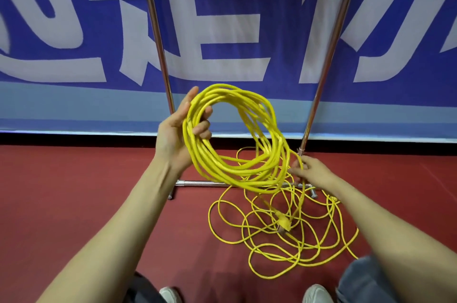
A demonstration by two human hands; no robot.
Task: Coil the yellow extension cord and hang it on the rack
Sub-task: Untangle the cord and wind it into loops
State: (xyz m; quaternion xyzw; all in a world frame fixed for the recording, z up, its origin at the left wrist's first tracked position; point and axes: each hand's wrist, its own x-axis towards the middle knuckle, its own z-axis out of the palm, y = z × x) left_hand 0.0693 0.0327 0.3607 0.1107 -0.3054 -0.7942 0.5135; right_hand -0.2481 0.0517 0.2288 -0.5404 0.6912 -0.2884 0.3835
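L hand gripped the coil; R hand, lower right of it, pinched the slack running up from the floor pile

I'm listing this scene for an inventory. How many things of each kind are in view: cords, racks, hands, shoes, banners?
yellow extension cord: 1
metal rack: 1
hands: 2, the left hand and the right hand, both gripping the cord
white shoes: 2, the left shoe and the right shoe
blue and white banner: 1
Total: 7
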